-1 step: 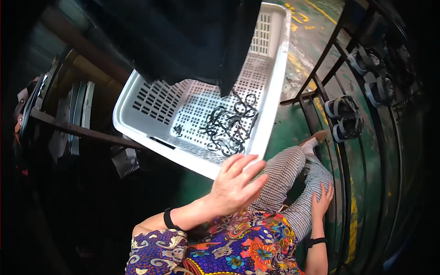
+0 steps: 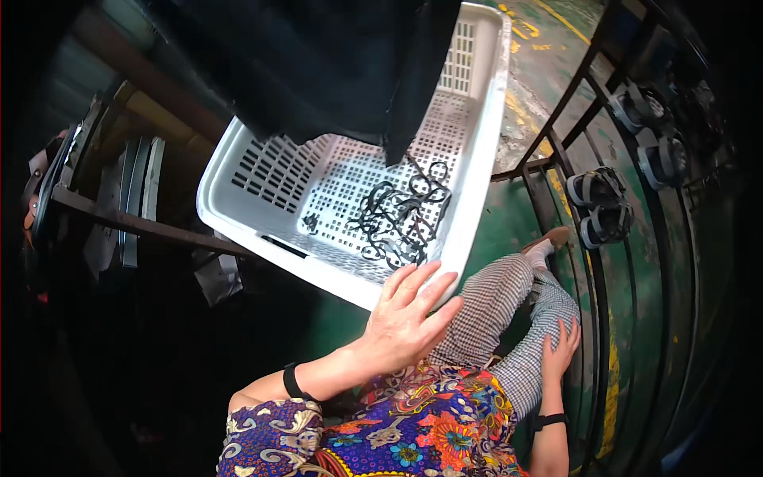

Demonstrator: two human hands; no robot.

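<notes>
A white basket (image 2: 338,286) is seen at the frame's upper centre, black strips (image 2: 404,213) tangled at its lower right, its far part hidden by a black sheet (image 2: 326,71) cut off above. Over the basket's lowest corner the left hand (image 2: 407,316) is held half-spread, gripping nothing, contact unclear; the right hand (image 2: 560,350) is laid loosely on a checked leg (image 2: 520,378), nothing seen held.

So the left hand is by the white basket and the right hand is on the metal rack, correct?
Not quite: the head view shows the right hand resting on the checked trousers. The left hand is indeed by the white basket.
</notes>
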